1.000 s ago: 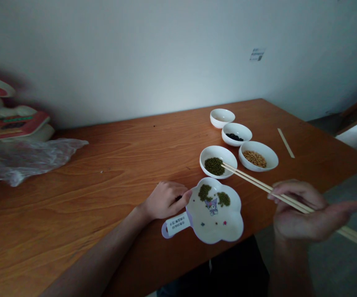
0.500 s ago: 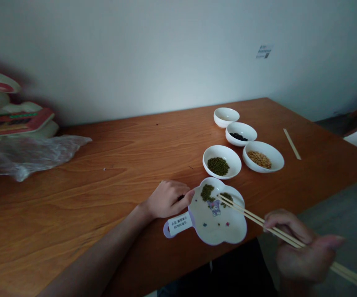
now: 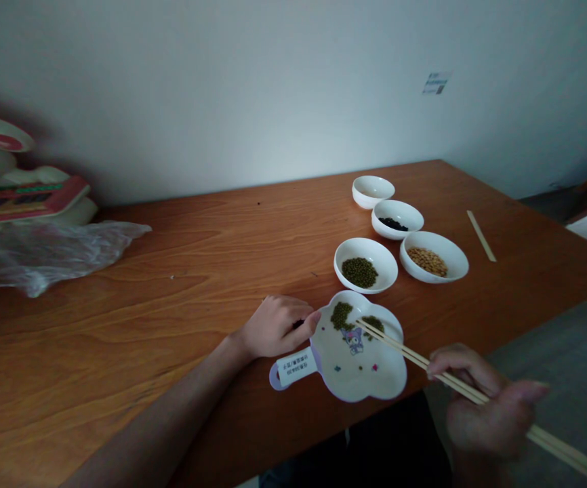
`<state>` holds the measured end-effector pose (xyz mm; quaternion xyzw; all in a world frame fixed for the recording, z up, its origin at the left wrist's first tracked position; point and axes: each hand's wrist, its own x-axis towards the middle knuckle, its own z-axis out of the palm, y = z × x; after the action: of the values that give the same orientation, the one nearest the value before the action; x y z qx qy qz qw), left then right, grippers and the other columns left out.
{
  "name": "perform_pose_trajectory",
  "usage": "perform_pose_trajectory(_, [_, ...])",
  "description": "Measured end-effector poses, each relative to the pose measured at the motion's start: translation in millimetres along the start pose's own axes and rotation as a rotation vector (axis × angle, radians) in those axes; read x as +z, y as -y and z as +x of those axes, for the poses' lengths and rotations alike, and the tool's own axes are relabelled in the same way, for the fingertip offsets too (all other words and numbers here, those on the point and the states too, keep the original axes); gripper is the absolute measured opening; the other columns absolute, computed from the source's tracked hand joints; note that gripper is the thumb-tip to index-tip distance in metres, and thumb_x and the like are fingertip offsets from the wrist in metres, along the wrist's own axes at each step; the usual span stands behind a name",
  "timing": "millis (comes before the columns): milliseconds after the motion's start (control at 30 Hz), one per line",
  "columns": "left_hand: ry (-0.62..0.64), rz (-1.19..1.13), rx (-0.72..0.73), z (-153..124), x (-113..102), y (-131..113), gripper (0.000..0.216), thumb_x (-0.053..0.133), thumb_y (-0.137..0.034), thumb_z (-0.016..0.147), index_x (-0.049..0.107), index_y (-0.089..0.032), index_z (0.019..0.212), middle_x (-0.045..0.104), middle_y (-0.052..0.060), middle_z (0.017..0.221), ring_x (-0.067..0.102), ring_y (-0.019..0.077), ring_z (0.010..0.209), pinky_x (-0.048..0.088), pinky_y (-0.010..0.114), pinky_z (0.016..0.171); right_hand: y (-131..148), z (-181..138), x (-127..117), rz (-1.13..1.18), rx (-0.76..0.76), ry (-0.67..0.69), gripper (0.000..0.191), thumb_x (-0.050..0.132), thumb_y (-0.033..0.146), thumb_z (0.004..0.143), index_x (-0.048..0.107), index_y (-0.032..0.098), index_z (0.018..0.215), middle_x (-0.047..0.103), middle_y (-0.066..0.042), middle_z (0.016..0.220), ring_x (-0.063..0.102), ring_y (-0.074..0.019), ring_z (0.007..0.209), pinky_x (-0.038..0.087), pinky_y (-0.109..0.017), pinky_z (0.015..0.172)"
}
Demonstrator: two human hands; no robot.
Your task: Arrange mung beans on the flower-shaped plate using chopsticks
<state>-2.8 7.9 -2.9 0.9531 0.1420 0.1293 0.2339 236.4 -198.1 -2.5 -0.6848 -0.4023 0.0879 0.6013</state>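
My right hand is closed around a pair of wooden chopsticks. Their tips hover over or touch a flower-shaped plate with a cartoon print and a labelled handle, between two small piles of green mung beans. At the plate's left rim, my left hand rests on the table, fingers curled, its thumb side on the rim. Just behind the plate stands a white bowl of mung beans. Whether a bean sits between the chopstick tips is too small to tell.
Further back are a bowl of tan beans, a bowl of black beans and another white bowl. A flat light strip lies at the right. Clear plastic and a red-and-white object occupy the left.
My right hand has shifted slightly left, and the chopstick tips have barely moved. My left hand and the plate look nearly unchanged.
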Motion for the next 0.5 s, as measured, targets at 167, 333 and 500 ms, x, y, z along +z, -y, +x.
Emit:
perform_pose_trajectory(167, [-0.006, -0.013, -0.003, 0.1, -0.1, -0.1, 0.041, 0.033, -0.032, 0.107, 0.052, -0.017, 0.073, 0.062, 0.001, 0.073, 0.055, 0.0113, 0.067, 0.039, 0.026, 0.068, 2.6, 2.0, 0.8, 0.044, -0.071, -0.068, 0.09, 0.01, 0.077, 0.093, 0.067, 0.019, 0.054, 0.063, -0.008, 0.056, 0.062, -0.0219, 0.061, 0.043, -0.035, 0.058])
perform_pose_trajectory(333, [-0.013, -0.009, -0.004, -0.4, 0.8, 0.3, 0.042, 0.034, -0.032, 0.107, 0.053, -0.017, 0.073, 0.062, 0.001, 0.072, 0.055, 0.0112, 0.066, 0.039, 0.026, 0.068, 9.9, 18.7, -3.1, 0.119, -0.192, -0.103, 0.087, 0.012, 0.076, 0.094, 0.066, 0.021, 0.054, 0.06, -0.005, 0.051, 0.059, -0.0198, 0.054, 0.042, -0.033, 0.054])
perform_pose_trajectory(500, [-0.011, -0.011, 0.0, -0.6, 1.0, 0.9, 0.042, 0.033, -0.032, 0.107, 0.053, -0.017, 0.073, 0.062, 0.001, 0.072, 0.055, 0.0111, 0.066, 0.039, 0.026, 0.067, 14.0, 22.9, -11.1, 0.068, -0.213, -0.033, 0.088, 0.01, 0.076, 0.094, 0.068, 0.021, 0.057, 0.064, -0.007, 0.055, 0.063, -0.0203, 0.058, 0.042, -0.032, 0.053])
